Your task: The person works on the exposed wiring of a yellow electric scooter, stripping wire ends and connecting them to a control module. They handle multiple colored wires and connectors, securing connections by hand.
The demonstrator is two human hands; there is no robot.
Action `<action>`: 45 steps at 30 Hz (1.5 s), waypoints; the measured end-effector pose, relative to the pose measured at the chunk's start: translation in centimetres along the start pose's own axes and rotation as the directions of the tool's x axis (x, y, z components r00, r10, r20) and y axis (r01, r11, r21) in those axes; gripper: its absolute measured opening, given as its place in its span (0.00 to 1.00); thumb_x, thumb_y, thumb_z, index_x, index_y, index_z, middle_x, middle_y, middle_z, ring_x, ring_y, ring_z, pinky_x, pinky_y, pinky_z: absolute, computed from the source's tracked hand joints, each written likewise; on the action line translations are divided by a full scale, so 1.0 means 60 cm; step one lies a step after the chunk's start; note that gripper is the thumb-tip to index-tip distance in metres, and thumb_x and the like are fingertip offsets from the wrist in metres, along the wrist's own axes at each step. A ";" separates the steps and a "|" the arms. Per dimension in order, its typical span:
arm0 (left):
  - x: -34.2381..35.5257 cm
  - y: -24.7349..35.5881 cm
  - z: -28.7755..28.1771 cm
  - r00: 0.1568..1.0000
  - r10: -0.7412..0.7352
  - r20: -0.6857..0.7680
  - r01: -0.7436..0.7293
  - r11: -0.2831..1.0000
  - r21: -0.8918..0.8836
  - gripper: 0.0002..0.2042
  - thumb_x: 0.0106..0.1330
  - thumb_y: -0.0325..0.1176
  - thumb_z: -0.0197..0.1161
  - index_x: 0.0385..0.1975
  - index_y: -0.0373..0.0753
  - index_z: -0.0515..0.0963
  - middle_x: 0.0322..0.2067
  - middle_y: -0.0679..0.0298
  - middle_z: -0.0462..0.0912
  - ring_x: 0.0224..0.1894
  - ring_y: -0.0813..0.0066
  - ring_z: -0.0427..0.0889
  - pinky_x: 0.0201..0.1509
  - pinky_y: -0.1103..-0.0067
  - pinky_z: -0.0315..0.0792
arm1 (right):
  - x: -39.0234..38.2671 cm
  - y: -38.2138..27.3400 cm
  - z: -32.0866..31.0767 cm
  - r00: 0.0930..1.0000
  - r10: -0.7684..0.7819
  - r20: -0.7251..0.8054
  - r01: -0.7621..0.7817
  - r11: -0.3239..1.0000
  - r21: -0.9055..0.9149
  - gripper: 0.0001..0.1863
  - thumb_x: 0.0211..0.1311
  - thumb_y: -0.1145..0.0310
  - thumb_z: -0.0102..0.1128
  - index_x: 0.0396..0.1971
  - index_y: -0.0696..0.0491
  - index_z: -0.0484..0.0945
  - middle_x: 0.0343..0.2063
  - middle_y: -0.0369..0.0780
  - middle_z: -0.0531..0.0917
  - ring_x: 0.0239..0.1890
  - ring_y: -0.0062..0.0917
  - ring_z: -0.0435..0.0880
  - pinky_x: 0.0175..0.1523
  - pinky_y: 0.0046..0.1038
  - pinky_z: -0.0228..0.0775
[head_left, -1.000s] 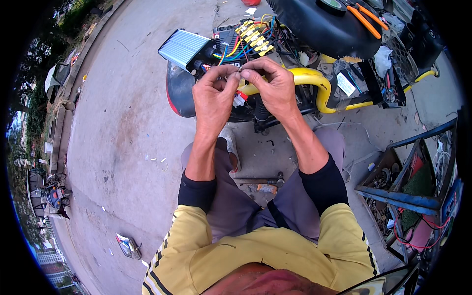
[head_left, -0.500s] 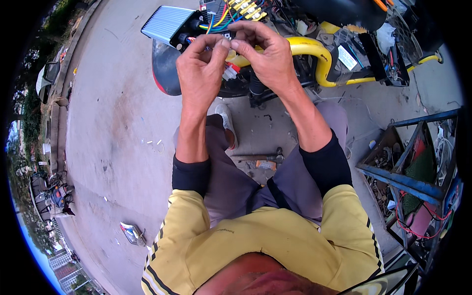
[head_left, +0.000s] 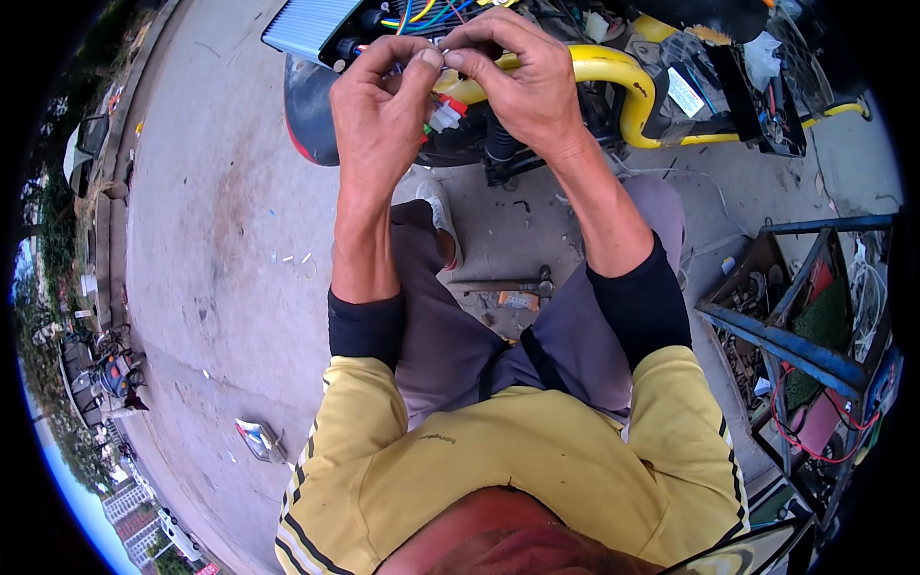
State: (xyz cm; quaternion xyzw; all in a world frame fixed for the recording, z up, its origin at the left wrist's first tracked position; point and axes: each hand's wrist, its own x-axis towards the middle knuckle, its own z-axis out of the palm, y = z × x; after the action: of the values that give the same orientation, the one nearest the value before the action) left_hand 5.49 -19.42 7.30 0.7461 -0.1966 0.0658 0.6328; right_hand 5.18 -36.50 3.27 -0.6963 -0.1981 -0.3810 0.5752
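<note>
My left hand [head_left: 379, 110] and my right hand [head_left: 525, 86] meet at the fingertips, thumbs against forefingers. Both are closed in a pinch; what lies between the tips is too small to make out. Just beyond my left hand is a silver finned controller box [head_left: 311, 27] with plugs on its side. Coloured wires [head_left: 422, 13] run behind the fingers. Below the hands hang red and white plug connectors [head_left: 447, 115]. A bent yellow frame tube [head_left: 636, 91] of a vehicle passes behind my right hand.
A hammer [head_left: 503, 286] and an orange box [head_left: 518, 301] lie on the ground between my legs. At the right stands a blue-edged metal tool rack [head_left: 795, 353] full of parts and wires. A small packet [head_left: 257, 439] lies at the left. Loose parts sit on the vehicle.
The view has shifted, so the controller box and frame sit higher in the picture. My hands keep the same fingertip pinch, with only slight movement.
</note>
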 end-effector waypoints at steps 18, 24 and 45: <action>0.013 0.001 -0.016 0.979 -0.204 0.026 0.206 0.976 -0.074 0.06 0.72 0.29 0.67 0.40 0.32 0.85 0.26 0.67 0.83 0.19 0.87 0.69 0.23 0.86 0.57 | 0.005 -0.002 0.006 0.983 -0.156 0.100 0.171 0.970 -0.170 0.04 0.62 0.77 0.69 0.36 0.56 0.84 0.34 0.41 0.85 0.38 0.41 0.87 0.44 0.39 0.79; 0.010 0.020 0.002 0.983 -0.176 -0.055 0.172 0.982 -0.079 0.04 0.72 0.25 0.69 0.40 0.31 0.85 0.28 0.67 0.84 0.20 0.88 0.70 0.23 0.85 0.61 | 0.008 -0.007 0.000 0.991 -0.096 0.097 0.112 0.977 -0.182 0.04 0.63 0.76 0.68 0.36 0.57 0.83 0.33 0.43 0.84 0.37 0.42 0.86 0.43 0.40 0.78; 0.007 0.021 -0.012 0.986 0.079 0.150 -0.139 0.880 0.454 0.09 0.76 0.31 0.63 0.43 0.30 0.81 0.29 0.54 0.83 0.26 0.64 0.82 0.37 0.69 0.76 | 0.012 -0.008 -0.012 0.991 -0.093 0.097 0.105 0.987 -0.124 0.06 0.60 0.81 0.71 0.38 0.61 0.87 0.35 0.42 0.87 0.36 0.33 0.88 0.44 0.32 0.80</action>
State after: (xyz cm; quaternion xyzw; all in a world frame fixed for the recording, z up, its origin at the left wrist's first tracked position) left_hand 5.49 -18.98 8.70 0.8658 -0.2566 0.0987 0.4182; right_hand 5.07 -37.20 4.20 -0.7379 -0.2335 -0.3890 0.4996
